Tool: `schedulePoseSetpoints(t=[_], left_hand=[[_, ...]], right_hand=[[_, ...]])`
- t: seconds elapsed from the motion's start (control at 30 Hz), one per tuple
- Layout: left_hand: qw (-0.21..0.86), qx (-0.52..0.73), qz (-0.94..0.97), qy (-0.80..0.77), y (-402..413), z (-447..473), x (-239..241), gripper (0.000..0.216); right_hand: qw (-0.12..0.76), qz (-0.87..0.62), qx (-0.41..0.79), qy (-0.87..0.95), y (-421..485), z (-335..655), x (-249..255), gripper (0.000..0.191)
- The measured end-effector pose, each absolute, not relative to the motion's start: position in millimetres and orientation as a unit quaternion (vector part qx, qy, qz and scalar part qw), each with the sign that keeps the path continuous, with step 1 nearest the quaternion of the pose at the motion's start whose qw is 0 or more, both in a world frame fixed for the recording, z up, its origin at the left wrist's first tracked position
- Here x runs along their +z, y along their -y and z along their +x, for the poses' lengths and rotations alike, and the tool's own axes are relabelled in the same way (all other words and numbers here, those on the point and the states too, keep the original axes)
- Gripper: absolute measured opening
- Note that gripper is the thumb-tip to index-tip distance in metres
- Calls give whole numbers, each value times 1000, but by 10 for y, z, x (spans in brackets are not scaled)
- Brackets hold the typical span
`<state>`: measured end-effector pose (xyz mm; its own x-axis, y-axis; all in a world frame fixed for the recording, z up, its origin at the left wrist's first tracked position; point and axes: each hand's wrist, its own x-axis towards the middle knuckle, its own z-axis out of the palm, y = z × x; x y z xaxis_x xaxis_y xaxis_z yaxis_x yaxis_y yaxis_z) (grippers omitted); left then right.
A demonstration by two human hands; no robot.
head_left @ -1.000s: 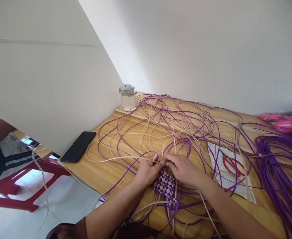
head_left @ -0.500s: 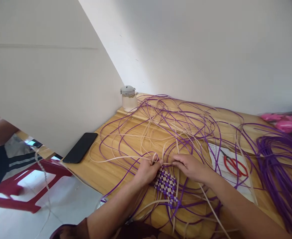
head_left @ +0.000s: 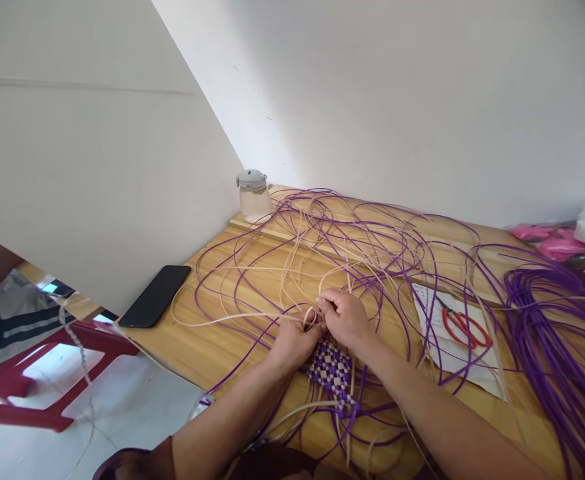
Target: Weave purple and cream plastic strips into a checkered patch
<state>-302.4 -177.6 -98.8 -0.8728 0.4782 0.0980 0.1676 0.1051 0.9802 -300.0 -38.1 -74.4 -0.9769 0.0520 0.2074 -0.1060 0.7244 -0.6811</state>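
A small woven piece (head_left: 331,372) in a purple and cream checked pattern lies on the wooden table, long strands spreading from it. My left hand (head_left: 296,340) pinches its upper edge, and a small loop of cream cord (head_left: 310,319) rises at the thumb. Just right of that loop, my right hand (head_left: 345,319) has its fingers closed in a pinch on a cream strand that curves up from the fingertips. Loose purple strands (head_left: 242,293) and cream ones tangle across the table behind both hands. The fingertips partly hide the point where the strands cross.
Red-handled scissors (head_left: 467,329) rest on a sheet of paper (head_left: 435,340) at the right. Beyond lie a purple cord bundle (head_left: 542,320) and pink packages (head_left: 555,243). A black phone (head_left: 155,297) is near the left edge; a lidded jar (head_left: 254,197) stands at the back. A red stool (head_left: 57,373) is lower left.
My right hand has moved left and slightly up, from beside the woven piece to close against my left hand's loop. My left hand keeps its pinch. The view has shifted slightly.
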Motion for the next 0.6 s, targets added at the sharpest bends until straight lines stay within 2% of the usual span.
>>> schedulePoseSetpoints(t=[0.13, 0.33, 0.47, 0.6], left_hand=[[97, 613, 215, -754, 1765, -3003, -1002, 26], [165, 604, 168, -762, 1802, -3015, -981, 38], [195, 576, 156, -778, 1852, -3020, -972, 44], [163, 565, 135, -797, 1916, -3008, -978, 52]], right_hand=[[90, -30, 394, 914, 373, -3116, -784, 30], [-46, 37, 441, 895, 139, -3023, -652, 44], [-96, 33, 431, 897, 99, -2852, -672, 27], [-115, 13, 430, 895, 133, -2828, -756, 26]])
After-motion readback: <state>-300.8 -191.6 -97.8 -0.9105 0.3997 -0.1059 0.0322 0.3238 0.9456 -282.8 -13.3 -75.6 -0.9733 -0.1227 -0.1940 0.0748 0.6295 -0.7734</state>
